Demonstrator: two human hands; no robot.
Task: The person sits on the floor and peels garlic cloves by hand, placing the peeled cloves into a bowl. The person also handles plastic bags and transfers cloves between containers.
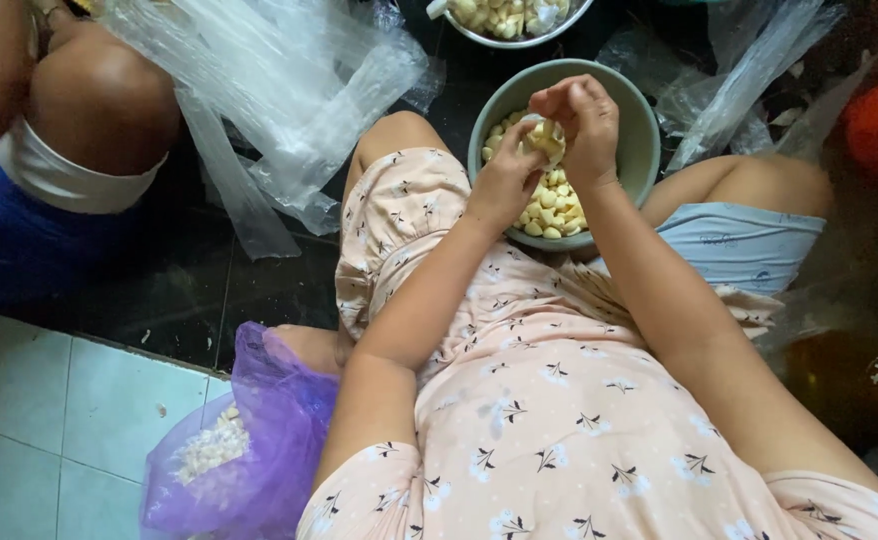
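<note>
A grey-green bowl (pixel 637 130) sits between my knees and holds several peeled garlic cloves (pixel 557 210). Over the bowl, my left hand (pixel 507 182) and my right hand (pixel 581 122) meet on one pale garlic piece (pixel 546 141). Fingers of both hands pinch it, and most of it is hidden by them. My lap is covered by a pink dress with small flowers.
A purple plastic bag (pixel 259 440) with white garlic skins lies by my left hip on the tiled floor. Clear plastic bags (pixel 289 90) are heaped at the back. A metal bowl (pixel 515 22) of cloves stands behind. Another person's knee (pixel 99 100) is at far left.
</note>
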